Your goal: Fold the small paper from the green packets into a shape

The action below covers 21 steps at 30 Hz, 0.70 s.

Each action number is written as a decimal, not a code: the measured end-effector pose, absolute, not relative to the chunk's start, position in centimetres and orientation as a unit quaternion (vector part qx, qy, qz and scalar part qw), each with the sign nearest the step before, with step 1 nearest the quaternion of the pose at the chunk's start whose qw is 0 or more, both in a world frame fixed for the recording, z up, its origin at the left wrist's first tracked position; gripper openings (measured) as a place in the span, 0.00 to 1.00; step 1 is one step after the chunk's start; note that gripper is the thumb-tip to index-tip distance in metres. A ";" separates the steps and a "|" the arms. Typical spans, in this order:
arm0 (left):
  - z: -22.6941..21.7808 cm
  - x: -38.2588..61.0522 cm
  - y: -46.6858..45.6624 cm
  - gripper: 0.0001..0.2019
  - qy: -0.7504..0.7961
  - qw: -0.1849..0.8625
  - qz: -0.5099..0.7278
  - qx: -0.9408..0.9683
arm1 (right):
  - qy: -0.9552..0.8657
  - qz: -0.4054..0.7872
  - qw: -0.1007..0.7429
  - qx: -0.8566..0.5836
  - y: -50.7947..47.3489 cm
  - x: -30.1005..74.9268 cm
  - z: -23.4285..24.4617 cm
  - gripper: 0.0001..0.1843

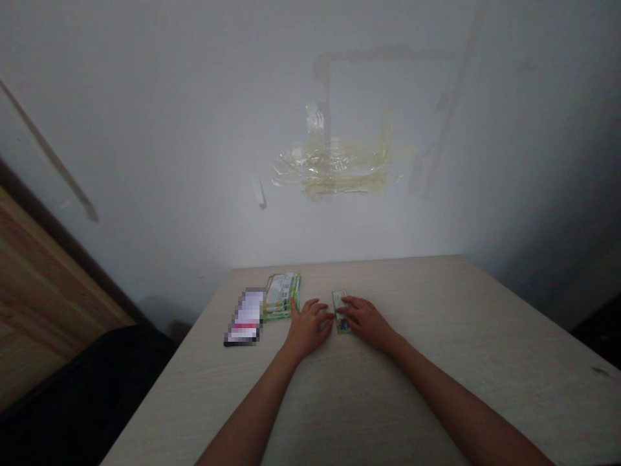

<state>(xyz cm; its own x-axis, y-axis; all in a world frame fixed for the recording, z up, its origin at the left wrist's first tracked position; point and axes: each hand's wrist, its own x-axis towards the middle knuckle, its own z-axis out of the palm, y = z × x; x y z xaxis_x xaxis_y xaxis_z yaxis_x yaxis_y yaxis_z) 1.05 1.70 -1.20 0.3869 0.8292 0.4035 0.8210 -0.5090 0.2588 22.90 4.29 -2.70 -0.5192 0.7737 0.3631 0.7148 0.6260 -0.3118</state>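
A narrow green-and-white packet (pixel 343 327), possibly folded, lies on the table in front of me. My right hand (pixel 369 321) rests at its right side, with outstretched fingers lying over part of its surface. Just left of it is my left hand (pixel 310 325), fingers spread and bent a little, fingertips close to the packet's left edge. Whether they touch it I cannot tell. Its thumb reaches up beside a stack of similar green-and-white packets (pixel 281 292), overlapping the stack's right edge in view.
A phone (pixel 246 317) with a blurred screen lies left of the stack. The pale wooden table (pixel 407 285) meets a wall (pixel 194 129) with clear tape (pixel 334 168) stuck on it. At the left are a dark item (pixel 97 388) and a wooden panel (pixel 33 278).
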 end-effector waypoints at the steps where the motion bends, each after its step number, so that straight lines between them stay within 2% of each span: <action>1: -1.2 1.0 1.7 0.10 0.495 0.009 0.247 0.833 | -0.869 0.061 0.239 -0.429 4.3 22.9 -2.7 0.18; 21: -1.3 1.3 2.1 0.11 0.522 -0.004 0.238 0.819 | -0.867 0.058 0.243 -0.431 4.0 22.8 -2.4 0.18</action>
<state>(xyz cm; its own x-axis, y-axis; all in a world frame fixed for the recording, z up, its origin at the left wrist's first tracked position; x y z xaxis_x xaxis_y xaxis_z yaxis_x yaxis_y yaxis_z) 1.35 2.14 -1.31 0.3415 0.8534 0.3938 0.8569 -0.4548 0.2426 22.78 4.01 -2.36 -0.5095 0.7764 0.3711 0.7196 0.6209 -0.3110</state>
